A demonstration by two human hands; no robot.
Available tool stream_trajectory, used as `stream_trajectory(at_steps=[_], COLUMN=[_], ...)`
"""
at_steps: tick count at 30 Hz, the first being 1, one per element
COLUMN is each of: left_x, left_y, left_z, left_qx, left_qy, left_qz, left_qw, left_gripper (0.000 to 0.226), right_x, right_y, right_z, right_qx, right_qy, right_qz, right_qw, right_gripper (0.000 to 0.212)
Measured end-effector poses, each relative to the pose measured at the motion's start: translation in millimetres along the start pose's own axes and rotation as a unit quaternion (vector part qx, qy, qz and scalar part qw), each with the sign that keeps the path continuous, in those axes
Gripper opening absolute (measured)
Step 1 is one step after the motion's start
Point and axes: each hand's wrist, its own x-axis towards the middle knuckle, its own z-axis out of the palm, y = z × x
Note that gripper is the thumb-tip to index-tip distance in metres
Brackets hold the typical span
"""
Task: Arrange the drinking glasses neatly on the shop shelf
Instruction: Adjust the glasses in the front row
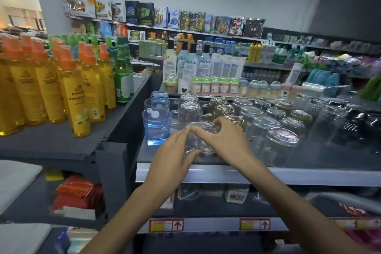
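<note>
Your left hand (175, 155) and right hand (225, 140) both curl around one clear glass (203, 130), just right of the front blue tumbler (156, 128).

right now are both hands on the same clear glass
Yes, the left hand and right hand both hold one clear glass near the front of the shelf.

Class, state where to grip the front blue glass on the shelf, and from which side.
Probably its upper side walls, from the front: the front blue glass stands upright, a second blue glass close behind it, the shelf divider on its left.
</note>
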Motion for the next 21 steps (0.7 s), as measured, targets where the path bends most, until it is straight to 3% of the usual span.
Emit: stream_trajectory(at_steps=[3, 8, 21], left_x=[-2, 2, 14], left_y=[0, -2, -7], left_z=[0, -1, 1], left_qx=[0.015, 0.027, -0.098], left_qy=[-0.004, -0.013, 0.028], left_qz=[0.005, -0.031, -0.090], left_qw=[1.000, 0.999, 0.991], left_gripper=[0.065, 0.063, 0.031], right_x=[-1, -2, 12], right_y=[0, -1, -4], right_z=[5, -1, -12], right_qx=[0.001, -0.012, -0.101], right_qy=[-0.006, -0.030, -0.058], right_qz=[-0.004, -0.042, -0.120], right_qw=[1.000, 0.999, 0.986], right_gripper=[0.072, 0.083, 0.092])
